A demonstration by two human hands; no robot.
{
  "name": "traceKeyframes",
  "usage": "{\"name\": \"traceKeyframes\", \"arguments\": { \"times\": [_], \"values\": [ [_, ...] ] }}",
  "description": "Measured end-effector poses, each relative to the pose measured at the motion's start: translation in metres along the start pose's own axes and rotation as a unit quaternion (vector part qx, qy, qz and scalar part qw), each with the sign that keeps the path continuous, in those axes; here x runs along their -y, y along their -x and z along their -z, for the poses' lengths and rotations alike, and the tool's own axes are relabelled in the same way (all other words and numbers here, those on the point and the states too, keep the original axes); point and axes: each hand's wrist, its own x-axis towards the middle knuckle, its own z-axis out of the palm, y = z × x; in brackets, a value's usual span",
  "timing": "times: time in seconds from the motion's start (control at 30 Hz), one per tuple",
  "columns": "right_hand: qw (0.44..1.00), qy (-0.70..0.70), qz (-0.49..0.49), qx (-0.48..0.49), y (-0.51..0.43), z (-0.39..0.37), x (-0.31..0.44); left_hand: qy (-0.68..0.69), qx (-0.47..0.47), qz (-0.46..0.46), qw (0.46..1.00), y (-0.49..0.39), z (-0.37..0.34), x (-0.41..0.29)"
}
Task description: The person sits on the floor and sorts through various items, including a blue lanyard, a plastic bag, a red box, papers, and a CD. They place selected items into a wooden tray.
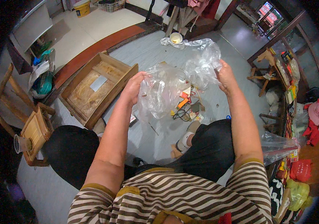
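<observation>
My left hand (133, 88) pinches the edge of a crumpled clear plastic bag (159, 93), which hangs in front of my knees. Farther right, my right hand (226, 76) grips another bunch of clear plastic film (202, 63). Whether both bunches belong to one bag I cannot tell. Beneath and behind the plastic, a pile of small items lies on the grey floor, partly covered. Among them are an orange box (183, 103), a loop of black cable (181, 114) and several small cards and packets.
An open wooden drawer (111, 96) with a pale sheet (98, 83) inside rests at the left. A wooden chair (36, 134) holds a clear plastic cup (22, 144). A white bowl (176, 38) stands ahead; a thin stick (153, 129) lies nearby. Bags and goods crowd the right side.
</observation>
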Motion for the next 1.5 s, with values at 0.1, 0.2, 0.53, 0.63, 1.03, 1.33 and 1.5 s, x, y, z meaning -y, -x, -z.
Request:
{"name": "traceKeyframes", "arguments": {
  "times": [0.1,0.2,0.53,0.63,1.03,1.33,1.5],
  "values": [
    [0.999,0.039,-0.023,-0.003,0.000,-0.005,0.004,0.038,-0.007,0.005,0.999,0.005,-0.008,-0.003],
    [0.996,0.047,-0.031,0.067,0.006,-0.015,0.008,0.035,0.004,-0.015,0.999,0.010,-0.018,-0.008],
    [0.878,0.392,0.188,0.201,0.020,-0.080,-0.004,0.139,0.012,-0.006,0.990,0.006,-0.035,-0.006],
    [0.904,0.344,0.048,0.250,0.021,-0.092,-0.003,0.120,0.053,-0.013,0.991,0.003,-0.034,-0.006],
    [0.718,0.685,0.119,-0.006,0.012,-0.079,-0.026,-0.289,-0.079,-0.038,0.953,0.009,-0.016,-0.028],
    [0.807,0.580,0.067,0.092,0.019,-0.087,-0.029,0.017,0.073,-0.072,0.995,0.032,-0.080,-0.046],
    [0.923,0.293,-0.083,0.235,0.028,-0.120,-0.028,-0.196,-0.145,-0.240,0.940,0.013,-0.093,-0.008]
  ]
}}
